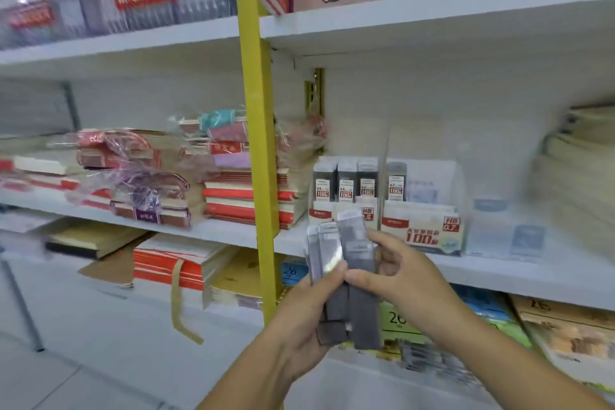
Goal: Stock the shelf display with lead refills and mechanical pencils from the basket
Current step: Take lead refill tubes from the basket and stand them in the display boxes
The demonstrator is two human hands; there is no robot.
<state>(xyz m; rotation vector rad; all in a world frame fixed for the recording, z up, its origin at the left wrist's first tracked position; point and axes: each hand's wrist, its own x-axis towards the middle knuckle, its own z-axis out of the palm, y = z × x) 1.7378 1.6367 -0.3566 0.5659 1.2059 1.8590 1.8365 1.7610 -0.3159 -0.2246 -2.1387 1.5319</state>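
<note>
Both my hands hold a fanned bunch of grey lead refill cases [346, 263] in front of the middle shelf. My left hand [309, 313] grips the bunch from below and the left, thumb across the front. My right hand [396, 273] pinches the rightmost case near its middle. Just behind stands the white shelf display [419, 226], marked HB 0.5 and HB 0.7. Three refill cases [346, 181] stand in its left section and one refill case [396, 181] in its right section. No basket or mechanical pencils are in sight.
A yellow shelf upright [259, 143] runs just left of the display. Stacks of wrapped notebooks [233, 183] fill the shelf to the left. Blurred paper stacks [575, 170] lie at the right. Clear plastic holders [506, 230] stand right of the display. Lower shelves hold more packs.
</note>
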